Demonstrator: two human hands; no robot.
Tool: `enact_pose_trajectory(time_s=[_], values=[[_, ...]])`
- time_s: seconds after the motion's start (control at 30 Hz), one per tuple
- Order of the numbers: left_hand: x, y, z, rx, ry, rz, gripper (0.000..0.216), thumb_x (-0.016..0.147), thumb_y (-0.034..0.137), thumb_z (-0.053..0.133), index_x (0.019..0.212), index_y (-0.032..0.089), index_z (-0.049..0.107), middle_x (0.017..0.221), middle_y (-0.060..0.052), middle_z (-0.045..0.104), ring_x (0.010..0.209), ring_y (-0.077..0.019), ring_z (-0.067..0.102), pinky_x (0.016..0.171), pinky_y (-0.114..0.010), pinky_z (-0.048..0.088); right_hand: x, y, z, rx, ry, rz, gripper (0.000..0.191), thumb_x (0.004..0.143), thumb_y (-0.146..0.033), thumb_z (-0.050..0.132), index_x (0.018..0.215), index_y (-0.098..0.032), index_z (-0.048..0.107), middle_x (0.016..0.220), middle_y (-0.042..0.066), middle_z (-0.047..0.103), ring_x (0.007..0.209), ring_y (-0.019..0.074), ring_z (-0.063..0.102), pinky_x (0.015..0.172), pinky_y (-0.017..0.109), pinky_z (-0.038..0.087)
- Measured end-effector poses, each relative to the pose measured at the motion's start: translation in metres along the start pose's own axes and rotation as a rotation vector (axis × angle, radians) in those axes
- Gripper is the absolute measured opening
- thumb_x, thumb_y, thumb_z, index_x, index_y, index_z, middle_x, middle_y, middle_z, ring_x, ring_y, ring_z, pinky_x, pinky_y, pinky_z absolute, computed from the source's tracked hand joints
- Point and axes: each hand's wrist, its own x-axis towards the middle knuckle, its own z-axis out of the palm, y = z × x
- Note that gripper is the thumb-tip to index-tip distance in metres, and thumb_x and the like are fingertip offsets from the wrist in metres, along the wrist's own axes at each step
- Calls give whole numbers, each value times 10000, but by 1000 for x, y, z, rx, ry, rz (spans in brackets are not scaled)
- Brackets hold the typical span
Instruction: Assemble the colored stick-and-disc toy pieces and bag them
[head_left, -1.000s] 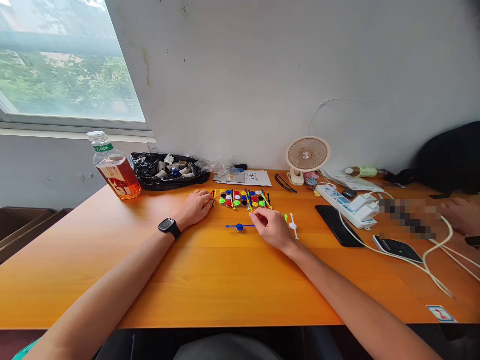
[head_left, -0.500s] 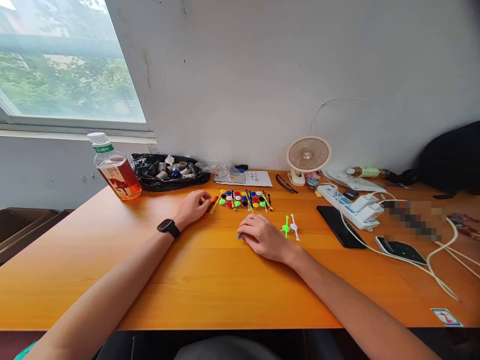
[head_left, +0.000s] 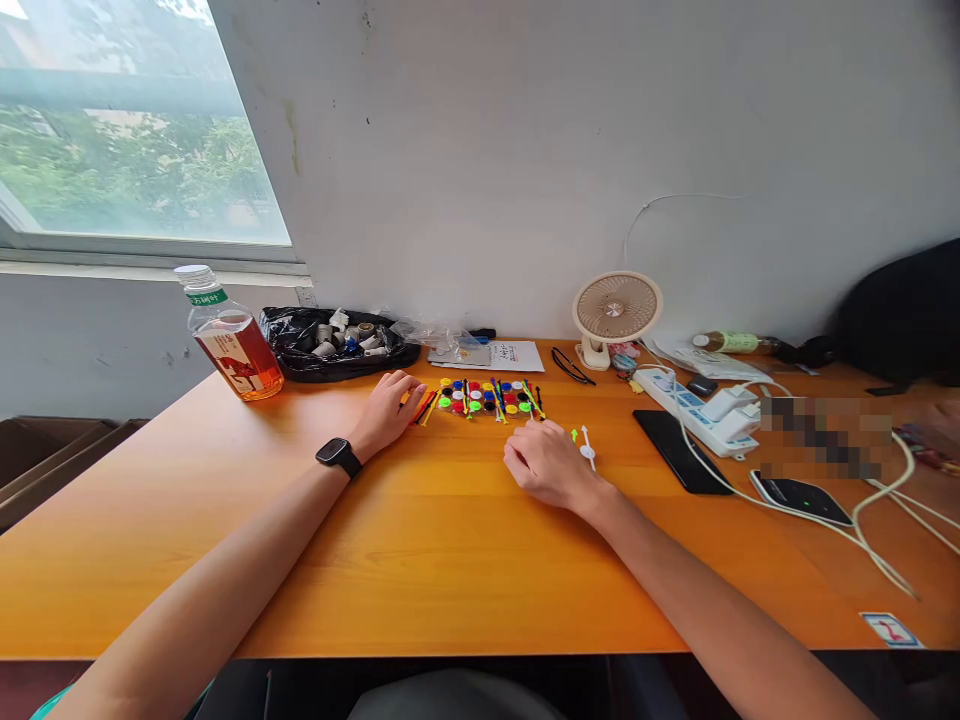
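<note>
While your left hand (head_left: 387, 408) and right hand (head_left: 547, 465) sit apart, grips hidden, you seem to pick sticks (head_left: 499, 401); pinch gently.

Okay, so the right hand (head_left: 549, 462) is now shifted up and rightward from half a second ago, and the green spinner (head_left: 574, 436), fully exposed then, is mostly covered by it. The blue spinner can't be spotted anymore. More loose arrows (head_left: 426, 407) are uncovered beside the left hand (head_left: 388, 408) than a second ago.
</note>
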Motion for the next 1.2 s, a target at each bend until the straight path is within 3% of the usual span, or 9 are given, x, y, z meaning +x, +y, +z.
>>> enact_pose_trajectory(time_s=[0.2,0.4,0.67,0.83,0.93,1.07,1.2], values=[[0,5,1,-42,-131,18,347,1061,500,511,1042,228,726,1021,-76,707,972,-247,627,852,-373,508,-1,6,2,-141,-5,231,639,1089,-549,463,623,-185,706,696,134,723,655,237,628,680,357,296],[0,6,2,70,-189,80,309,1027,407,541,1034,253,810,987,-89,725,959,-271,604,849,-410,513,0,9,2,-174,56,260,597,1080,-557,490,662,-183,694,711,138,723,687,251,643,688,365,294],[-1,10,3,60,-142,42,233,971,348,603,888,240,792,934,-75,736,927,-263,622,826,-407,514,-1,-5,-1,-40,114,160,532,1076,-533,516,667,-199,580,688,63,679,656,199,578,684,354,270],[0,7,-3,-59,-16,-56,204,943,341,642,870,219,788,926,-66,748,925,-246,651,848,-390,524,-1,-8,-2,78,94,197,539,1081,-522,512,648,-203,536,649,34,654,629,176,561,664,332,260],[0,25,-8,-171,36,-82,206,943,348,661,863,207,789,900,-58,742,865,-215,657,784,-349,519,0,-8,-3,89,73,216,551,1095,-506,485,636,-203,527,654,38,664,641,180,585,656,331,253],[-8,75,-5,-356,0,41,175,958,304,666,897,189,783,886,-51,728,779,-164,642,706,-289,490,1,-7,-5,85,75,242,426,1137,-355,385,807,-205,610,775,44,737,704,191,651,658,333,252],[-24,110,11,-457,-259,248,118,949,222,669,941,195,783,921,-54,718,795,-151,644,746,-266,504,2,-3,0,100,58,277,295,1140,-292,353,1024,-210,612,844,36,756,729,198,671,642,330,237]])
